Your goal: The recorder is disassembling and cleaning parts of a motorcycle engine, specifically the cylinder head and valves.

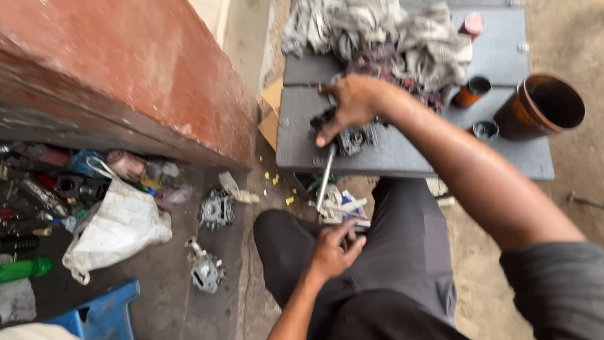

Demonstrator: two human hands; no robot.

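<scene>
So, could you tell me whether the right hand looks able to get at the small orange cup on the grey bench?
Probably yes: the right hand rests on the grey bench, and the orange cup stands just beyond the forearm with open benchtop between.

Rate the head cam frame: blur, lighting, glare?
Head view: motion blur throughout, strongest on the rag pile and the red wall; right hand on the small metal part is soft, left hand likewise. Lighting is flat, diffuse daylight; shadows faint, no glare. Wide-angle stretch at the edges.
</scene>
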